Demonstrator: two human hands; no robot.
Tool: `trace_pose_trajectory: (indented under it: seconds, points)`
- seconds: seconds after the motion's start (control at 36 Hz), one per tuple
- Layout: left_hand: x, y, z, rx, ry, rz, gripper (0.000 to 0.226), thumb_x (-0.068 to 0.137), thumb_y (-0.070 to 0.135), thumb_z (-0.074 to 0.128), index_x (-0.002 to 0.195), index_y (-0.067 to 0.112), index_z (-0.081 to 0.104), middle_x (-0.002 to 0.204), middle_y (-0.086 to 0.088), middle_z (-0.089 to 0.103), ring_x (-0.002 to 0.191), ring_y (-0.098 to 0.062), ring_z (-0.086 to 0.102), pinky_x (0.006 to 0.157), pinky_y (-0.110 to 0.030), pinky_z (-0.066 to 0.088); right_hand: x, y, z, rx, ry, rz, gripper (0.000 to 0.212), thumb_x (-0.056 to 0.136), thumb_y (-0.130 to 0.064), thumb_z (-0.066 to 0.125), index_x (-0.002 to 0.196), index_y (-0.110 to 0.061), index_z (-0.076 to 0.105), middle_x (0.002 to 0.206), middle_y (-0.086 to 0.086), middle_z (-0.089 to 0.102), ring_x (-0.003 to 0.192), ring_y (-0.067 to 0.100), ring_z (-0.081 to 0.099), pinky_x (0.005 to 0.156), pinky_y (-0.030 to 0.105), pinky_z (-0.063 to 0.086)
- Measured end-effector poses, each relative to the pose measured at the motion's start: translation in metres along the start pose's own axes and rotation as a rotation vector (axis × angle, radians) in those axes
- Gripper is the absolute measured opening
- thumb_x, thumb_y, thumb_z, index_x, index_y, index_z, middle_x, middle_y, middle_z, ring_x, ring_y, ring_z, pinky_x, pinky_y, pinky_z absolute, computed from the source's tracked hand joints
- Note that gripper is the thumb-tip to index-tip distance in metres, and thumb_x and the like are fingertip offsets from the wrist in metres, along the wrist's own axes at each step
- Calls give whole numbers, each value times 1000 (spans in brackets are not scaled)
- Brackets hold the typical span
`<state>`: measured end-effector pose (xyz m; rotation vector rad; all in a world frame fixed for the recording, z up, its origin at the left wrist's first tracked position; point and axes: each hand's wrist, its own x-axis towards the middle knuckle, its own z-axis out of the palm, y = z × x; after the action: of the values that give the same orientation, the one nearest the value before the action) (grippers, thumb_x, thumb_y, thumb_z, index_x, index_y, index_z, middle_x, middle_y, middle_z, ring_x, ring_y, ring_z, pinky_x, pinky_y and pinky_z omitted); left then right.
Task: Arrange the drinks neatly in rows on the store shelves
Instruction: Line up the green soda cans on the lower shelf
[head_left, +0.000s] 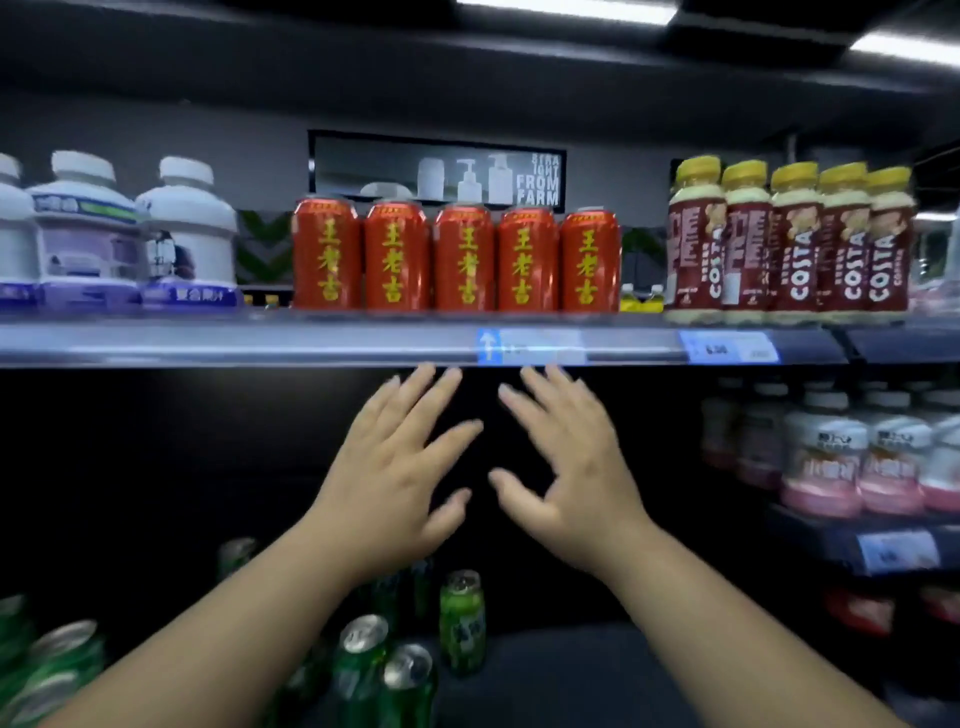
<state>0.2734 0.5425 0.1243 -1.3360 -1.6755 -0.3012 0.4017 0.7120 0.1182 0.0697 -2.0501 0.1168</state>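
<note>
Sign (436, 169) behind the top shelf (260, 345): white bottles, "FROM FARM" text. Ceiling lights (566, 9) lit, top right. Blue arrow tag (488, 345) mid front edge, price tag (730, 347) near its right end, reads 6.00. Third tag (896, 553) on lower shelf (810, 540) front edge, blurred.

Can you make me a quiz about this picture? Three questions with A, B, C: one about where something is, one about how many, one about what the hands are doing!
1. Where do the red cans stand? A. Between the white bottles and the Costa bottles. B. On the floor. C. In a basket.
2. How many red cans show? A. Three. B. Five. C. Eight.
3. What are the left hand and right hand doing? A. Gripping cans. B. Spread open, holding nothing. C. Making fists.
Answers: 1A, one shelf carries all three groups; 2B, five stand side by side; 3B, both are spread flat with nothing in them.
</note>
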Motion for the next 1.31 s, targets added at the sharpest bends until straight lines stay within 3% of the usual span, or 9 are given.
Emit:
trace_pose_trajectory:
  seconds: [0.06,0.14,0.25,0.42,0.64,0.83,1.0,1.11,1.31]
  points:
    - [-46,-2,6,-63,-97,-55,61,76,47,61,130,19,63,142,-11,55,134,-33,49,110,-52,38,-36,-19,27,103,-129,70,65,82,-46,64,142,-22,56,151,-1,48,142,20,42,117,44,35]
    - [-106,-8,14,-89,-342,-222,66,78,55,59,136,23,57,137,-6,58,125,-30,56,102,-47,47,-79,-36,60,244,-360,343,61,89,-45,68,145,-35,49,143,-25,37,138,2,35,112,27,37]
    - [-163,-13,17,-102,-569,-326,70,82,59,54,145,28,46,146,-2,49,130,-26,50,104,-40,44,-110,-48,92,279,-480,541,53,87,-43,73,136,-30,58,137,-15,52,127,8,50,101,24,42]
    - [-207,-6,24,-128,-690,-359,70,86,55,59,148,28,39,143,4,46,127,-22,47,102,-37,42,-137,-64,121,288,-663,567,62,84,-42,76,140,-33,52,139,-14,49,128,9,46,101,27,40]
    - [-240,13,41,-173,-787,-391,71,86,54,57,148,27,38,144,3,45,126,-22,47,102,-39,43,-154,-68,144,271,-609,600,73,83,-35,77,146,-34,40,148,-12,36,136,15,35,103,30,38]
    - [-247,21,48,-219,-776,-459,66,87,48,60,146,25,42,142,4,47,124,-20,50,100,-37,44,-161,-62,157,373,-622,693,89,86,-29,77,157,-31,23,161,-8,24,143,15,32,104,22,31]
    - [-241,12,44,-198,-745,-531,65,87,47,62,145,26,43,143,6,46,126,-19,50,99,-34,45,-146,-69,160,266,-538,453,72,87,-37,71,150,-32,36,155,-9,31,144,14,21,120,36,24]
    - [-234,0,37,-159,-686,-582,58,86,43,63,140,26,49,136,7,52,120,-18,53,95,-34,49,-122,-77,164,329,-528,258,62,86,-35,71,144,-27,49,147,-7,44,138,15,35,118,40,29]
    - [-237,-28,25,-16,-599,-651,54,77,35,71,127,19,61,124,-3,62,107,-29,61,86,-43,53,-83,-82,191,337,-650,181,60,85,-38,71,141,-28,50,140,-6,50,129,19,46,109,42,39]
